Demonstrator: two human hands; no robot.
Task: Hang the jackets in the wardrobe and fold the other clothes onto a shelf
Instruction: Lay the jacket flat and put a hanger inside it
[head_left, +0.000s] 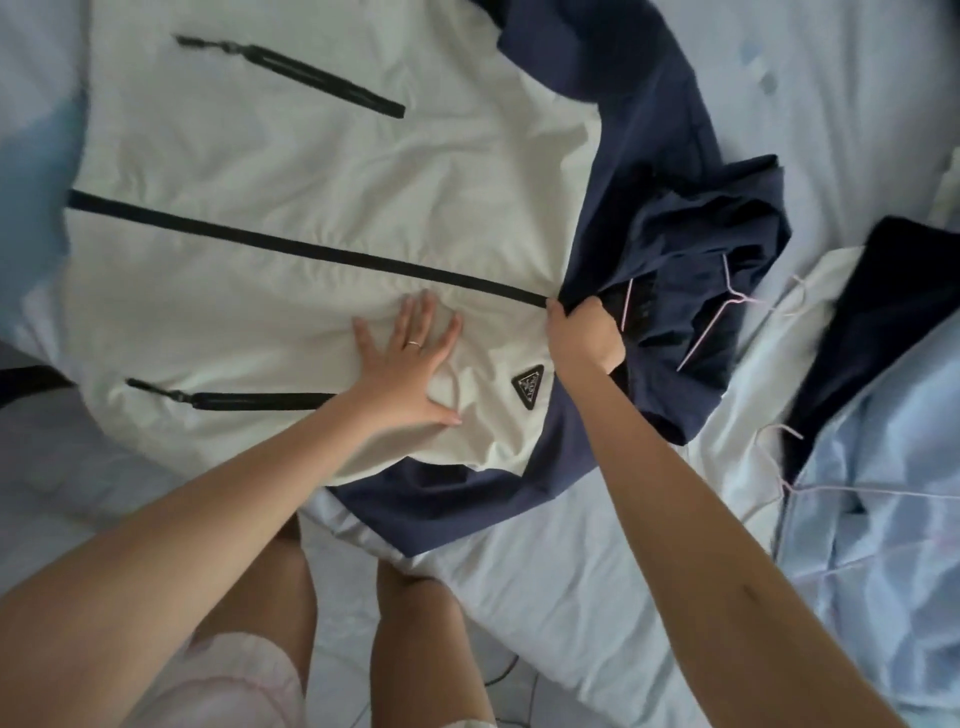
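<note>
One pale bed sheet (571, 597) carries a cream and navy jacket (311, 208), lying flat and zipped. The left hand (410, 364) presses its chest with fingers spread; the right hand (582, 332) clutches the navy collar beside a pink hanger (711, 334).

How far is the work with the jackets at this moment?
Done: nothing looks hung or folded yet; the white and navy jacket lies zipped on the bed. In hand: the left hand presses flat on its front, and the right hand grips its navy collar, where a pink hanger sits. Left: hanging it, then the light blue garment beside a second hanger.
</note>
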